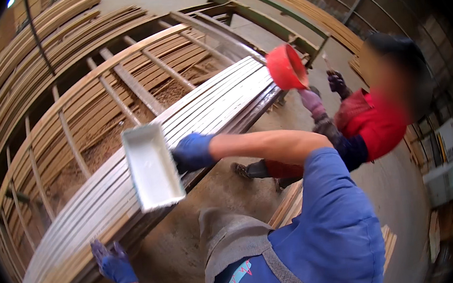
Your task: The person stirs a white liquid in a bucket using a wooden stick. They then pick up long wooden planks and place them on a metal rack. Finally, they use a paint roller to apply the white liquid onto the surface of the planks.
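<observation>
My right hand (193,152), in a blue glove, grips the side of a white rectangular tray (154,165) with a coated inside. The tray is tilted above a row of long wooden boards (87,211) lying side by side. Much of the boards' upper face looks white and wet; the near left end shows bare wood. At the near edge of the boards my left hand (114,264), also gloved, rests with thumb and fingers apart, holding nothing. How my right fingers wrap the tray is partly hidden.
A co-worker in red (381,119) stands at the right with a red bucket (284,68) over the boards' far end and a brush (328,63). Beyond the boards lie a slatted frame (66,139) and stacked timber (25,63). A green metal frame (273,12) stands at the far end.
</observation>
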A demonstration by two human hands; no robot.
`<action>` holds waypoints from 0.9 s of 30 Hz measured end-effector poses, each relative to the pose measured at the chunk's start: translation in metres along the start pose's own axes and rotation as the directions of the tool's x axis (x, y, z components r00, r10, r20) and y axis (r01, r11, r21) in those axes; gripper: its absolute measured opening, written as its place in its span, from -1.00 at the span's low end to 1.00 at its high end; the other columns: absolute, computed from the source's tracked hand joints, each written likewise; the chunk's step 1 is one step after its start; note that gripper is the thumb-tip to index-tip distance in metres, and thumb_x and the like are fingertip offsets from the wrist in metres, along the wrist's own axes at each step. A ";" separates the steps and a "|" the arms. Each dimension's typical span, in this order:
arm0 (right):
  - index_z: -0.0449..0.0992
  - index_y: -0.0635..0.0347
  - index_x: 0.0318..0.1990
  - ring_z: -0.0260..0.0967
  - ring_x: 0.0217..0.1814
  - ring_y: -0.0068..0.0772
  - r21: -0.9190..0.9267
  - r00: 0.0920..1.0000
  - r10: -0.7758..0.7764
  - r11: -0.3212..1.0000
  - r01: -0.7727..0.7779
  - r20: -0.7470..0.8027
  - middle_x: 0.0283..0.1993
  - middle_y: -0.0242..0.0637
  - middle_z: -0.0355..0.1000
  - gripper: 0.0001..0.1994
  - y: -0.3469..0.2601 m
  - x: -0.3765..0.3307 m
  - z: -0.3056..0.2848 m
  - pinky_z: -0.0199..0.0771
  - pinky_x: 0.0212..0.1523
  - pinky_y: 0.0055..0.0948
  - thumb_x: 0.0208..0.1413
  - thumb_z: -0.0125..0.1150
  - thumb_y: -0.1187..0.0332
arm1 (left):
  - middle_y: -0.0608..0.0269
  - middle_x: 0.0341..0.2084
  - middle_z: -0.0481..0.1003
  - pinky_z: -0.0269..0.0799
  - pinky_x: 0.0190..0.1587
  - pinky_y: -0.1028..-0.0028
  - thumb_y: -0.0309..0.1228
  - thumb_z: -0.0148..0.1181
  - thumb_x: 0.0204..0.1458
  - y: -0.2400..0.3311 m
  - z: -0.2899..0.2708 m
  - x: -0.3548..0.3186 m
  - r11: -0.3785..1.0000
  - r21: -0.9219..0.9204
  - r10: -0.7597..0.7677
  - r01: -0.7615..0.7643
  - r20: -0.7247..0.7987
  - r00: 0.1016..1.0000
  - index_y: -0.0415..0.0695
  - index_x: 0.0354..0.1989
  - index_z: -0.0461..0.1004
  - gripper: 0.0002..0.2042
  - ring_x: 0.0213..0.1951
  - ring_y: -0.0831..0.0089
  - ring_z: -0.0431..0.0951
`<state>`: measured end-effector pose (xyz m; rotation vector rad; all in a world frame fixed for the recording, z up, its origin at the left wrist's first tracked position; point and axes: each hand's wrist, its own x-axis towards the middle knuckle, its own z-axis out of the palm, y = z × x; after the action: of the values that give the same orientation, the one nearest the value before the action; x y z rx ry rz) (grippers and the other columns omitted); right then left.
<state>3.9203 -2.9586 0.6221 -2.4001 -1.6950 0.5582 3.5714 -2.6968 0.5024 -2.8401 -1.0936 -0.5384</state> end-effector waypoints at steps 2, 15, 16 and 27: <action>0.54 0.15 -0.16 0.51 -0.19 0.21 0.057 0.999 -0.047 0.997 0.046 0.021 -0.27 0.10 0.54 -0.69 -0.020 0.021 0.009 0.50 -0.16 -0.03 0.09 0.17 0.12 | -0.13 0.20 0.36 0.23 0.31 0.24 -0.28 0.22 0.10 -0.019 -0.008 -0.006 0.998 -0.053 0.026 -0.024 0.036 0.999 -0.33 0.22 0.35 -0.46 0.24 0.04 0.37; 0.64 0.02 -0.47 0.51 -0.46 0.05 -0.048 0.942 -0.265 0.959 0.280 0.205 -0.48 -0.10 0.54 -0.83 -0.079 0.106 0.005 0.47 -0.45 -0.09 -0.02 0.22 0.20 | -0.07 0.14 0.44 0.36 0.21 0.28 -0.47 0.25 0.08 -0.044 -0.027 -0.012 0.792 -0.542 -0.250 0.281 0.131 0.959 -0.29 0.18 0.38 -0.54 0.15 0.08 0.45; 0.66 -0.01 -0.46 0.49 -0.50 0.00 -0.087 0.908 -0.308 0.935 0.344 0.283 -0.49 -0.13 0.54 -0.86 -0.075 0.111 0.011 0.45 -0.48 -0.15 -0.02 0.23 0.22 | -0.07 0.10 0.46 0.39 0.17 0.26 -0.44 0.27 0.07 -0.046 -0.036 -0.006 0.862 -0.489 -0.147 0.136 0.017 0.989 -0.29 0.15 0.41 -0.55 0.12 0.07 0.48; 0.54 0.22 -0.54 0.41 -0.50 0.20 -0.136 0.873 -0.439 0.871 0.471 0.211 -0.56 0.10 0.43 -0.90 -0.209 0.218 0.045 0.40 -0.44 0.00 -0.10 0.14 0.42 | -0.18 -0.09 0.54 0.48 0.00 0.22 -0.33 0.23 0.06 -0.185 0.041 -0.244 0.448 -0.493 -0.732 0.746 0.277 0.622 -0.25 0.03 0.50 -0.62 -0.07 -0.07 0.55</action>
<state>3.7831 -2.6863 0.6039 -1.9808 -2.3885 0.5655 3.2938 -2.7077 0.3675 -2.5747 -2.6212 -1.0222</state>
